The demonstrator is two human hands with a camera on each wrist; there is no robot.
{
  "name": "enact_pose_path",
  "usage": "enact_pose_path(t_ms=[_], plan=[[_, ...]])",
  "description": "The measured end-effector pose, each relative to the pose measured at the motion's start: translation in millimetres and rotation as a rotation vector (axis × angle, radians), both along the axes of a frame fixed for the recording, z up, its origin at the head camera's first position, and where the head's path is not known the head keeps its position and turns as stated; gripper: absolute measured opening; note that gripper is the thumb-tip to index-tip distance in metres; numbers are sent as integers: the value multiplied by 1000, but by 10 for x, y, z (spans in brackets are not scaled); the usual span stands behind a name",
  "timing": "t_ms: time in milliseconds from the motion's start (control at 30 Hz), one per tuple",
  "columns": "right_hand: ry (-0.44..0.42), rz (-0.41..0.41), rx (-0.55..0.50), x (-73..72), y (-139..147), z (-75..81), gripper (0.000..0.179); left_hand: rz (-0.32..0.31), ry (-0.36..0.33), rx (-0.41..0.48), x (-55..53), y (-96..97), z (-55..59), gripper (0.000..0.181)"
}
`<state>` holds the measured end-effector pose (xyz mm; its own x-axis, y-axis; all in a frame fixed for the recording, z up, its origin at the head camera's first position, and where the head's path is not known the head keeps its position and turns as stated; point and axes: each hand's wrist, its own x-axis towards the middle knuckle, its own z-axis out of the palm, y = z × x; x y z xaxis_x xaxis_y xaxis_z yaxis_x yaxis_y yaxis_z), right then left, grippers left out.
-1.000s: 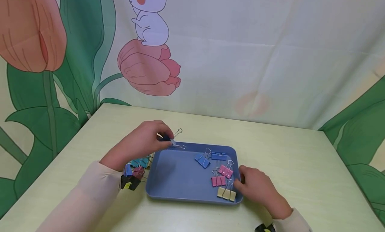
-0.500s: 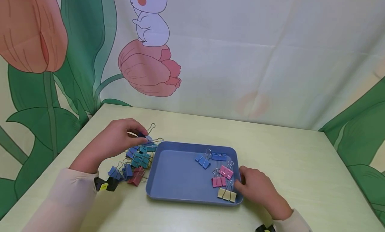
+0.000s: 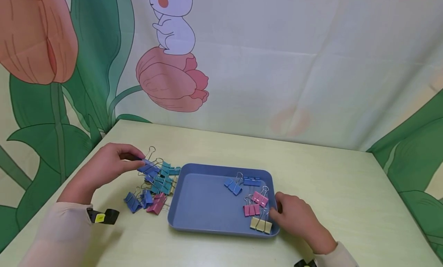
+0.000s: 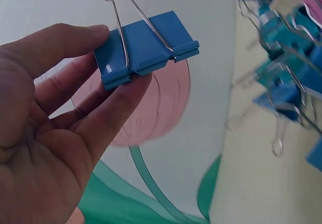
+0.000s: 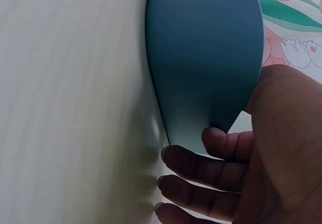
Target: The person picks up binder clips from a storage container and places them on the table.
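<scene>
While the head view shows the left hand (image 3: 104, 169) pinching a blue clip (image 3: 147, 165) above the clip pile (image 3: 155, 186) on the counter (image 3: 346, 205), the right hand (image 3: 294, 217) grips the tray (image 3: 204, 209) by its right rim, fingertips hidden. From the left wrist, thumb and fingers squeeze the clip (image 4: 146, 48); the pile blurs. From the right wrist, curled fingers (image 5: 201, 166) clasp the tray's underside (image 5: 206, 53), thumb unseen.

a blue binder clip (image 4: 146, 48) with silver wire handles sat pinched, tilted, left of centre in the head view, above a clip pile (image 3: 155, 184); a blue tray (image 3: 204, 217) lay flat mid-frame.
</scene>
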<state>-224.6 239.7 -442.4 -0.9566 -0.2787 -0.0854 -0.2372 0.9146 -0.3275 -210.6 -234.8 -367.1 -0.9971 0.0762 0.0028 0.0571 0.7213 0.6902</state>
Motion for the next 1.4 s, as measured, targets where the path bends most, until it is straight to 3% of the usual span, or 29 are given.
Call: enact_pose_path(t_ms=[467,867,1400], plan=[[16,10,0,4,19,-13,19,78,-45,29,57,-424,-370,34],[23,17,-1,4,17,-8,19,85,-165,143,-47,-583,-707,31],[13,11,-12,-7,29,-32,18,74,-191,209,-100,-514,-857,34]])
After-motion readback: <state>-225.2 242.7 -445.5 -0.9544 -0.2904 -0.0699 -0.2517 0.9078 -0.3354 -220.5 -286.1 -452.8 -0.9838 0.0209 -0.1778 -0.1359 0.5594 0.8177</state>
